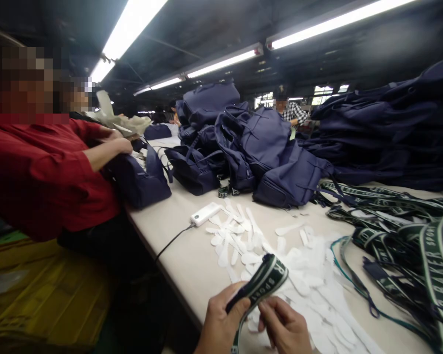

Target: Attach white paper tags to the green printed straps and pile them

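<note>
A dark green webbing strap (266, 279) with white lettering loops upward between my two hands. My left hand (223, 317) is closed round the strap, its thumb pressed on the lettered face. Close by on the right, my right hand (285, 324) has its thumb and fingers pinched together at the strap's lower edge; what exactly lies between those fingertips is hidden. Beneath and beyond both hands, many white strip-like pieces with rounded ends (306, 268) are scattered over the pale table (186, 246).
A white power strip (205, 214) with a black cord lies ahead. Navy bags (268, 142) are piled at the back, and more lettered straps (433, 275) heap up at right. On the left, a person in a red shirt (55, 172) handles a navy bag (142, 182).
</note>
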The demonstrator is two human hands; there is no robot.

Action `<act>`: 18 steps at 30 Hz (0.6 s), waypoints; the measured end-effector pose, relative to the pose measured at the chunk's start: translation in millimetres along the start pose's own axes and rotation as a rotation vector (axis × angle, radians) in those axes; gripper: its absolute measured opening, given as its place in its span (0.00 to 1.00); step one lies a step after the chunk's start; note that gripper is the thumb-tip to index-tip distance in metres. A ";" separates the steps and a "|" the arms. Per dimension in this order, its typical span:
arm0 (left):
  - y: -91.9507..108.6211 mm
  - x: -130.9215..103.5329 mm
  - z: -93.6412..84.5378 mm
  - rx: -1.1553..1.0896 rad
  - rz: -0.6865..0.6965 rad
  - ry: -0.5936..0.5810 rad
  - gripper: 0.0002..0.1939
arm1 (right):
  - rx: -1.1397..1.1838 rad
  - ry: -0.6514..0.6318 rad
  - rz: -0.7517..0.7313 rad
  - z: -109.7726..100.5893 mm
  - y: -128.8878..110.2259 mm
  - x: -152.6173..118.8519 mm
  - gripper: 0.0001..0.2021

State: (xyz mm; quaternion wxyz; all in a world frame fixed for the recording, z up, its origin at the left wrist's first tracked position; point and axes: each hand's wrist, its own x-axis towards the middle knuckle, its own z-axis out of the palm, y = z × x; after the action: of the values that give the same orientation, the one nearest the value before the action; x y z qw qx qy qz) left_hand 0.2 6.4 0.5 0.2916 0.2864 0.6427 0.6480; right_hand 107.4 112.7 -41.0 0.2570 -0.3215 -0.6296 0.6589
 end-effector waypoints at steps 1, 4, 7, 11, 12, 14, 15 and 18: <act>-0.2 2.0 1.5 -0.019 -0.059 0.014 0.21 | -0.038 0.024 -0.045 0.8 -4.8 -1.9 0.23; -3.1 9.8 5.5 -0.006 -0.180 0.084 0.22 | -0.168 0.123 -0.219 3.5 -17.3 -3.8 0.19; -7.1 18.5 8.4 -0.017 -0.238 0.076 0.23 | -0.179 0.197 -0.275 4.4 -21.8 0.2 0.15; -5.5 21.1 9.4 0.017 -0.211 0.092 0.23 | 0.045 0.133 -0.127 3.8 -22.8 2.7 0.15; -4.4 20.1 9.0 0.031 -0.194 0.103 0.23 | 0.099 0.089 -0.096 3.8 -22.7 2.6 0.15; -2.6 17.6 7.5 0.049 -0.171 0.120 0.23 | 0.203 0.006 -0.050 4.4 -21.3 2.5 0.16; -1.9 16.4 6.5 0.050 -0.168 0.117 0.22 | 0.258 -0.020 -0.031 4.8 -20.0 2.5 0.16; -0.8 14.2 2.7 0.034 -0.174 0.078 0.21 | 0.394 -0.047 0.018 6.7 -15.2 2.7 0.15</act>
State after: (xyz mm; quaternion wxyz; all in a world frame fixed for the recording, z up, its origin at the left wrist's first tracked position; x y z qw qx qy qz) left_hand -7.2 18.9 -0.3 0.3169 0.2091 0.6869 0.6197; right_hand 99.6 111.4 -26.1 0.2942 -0.2550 -0.4913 0.7791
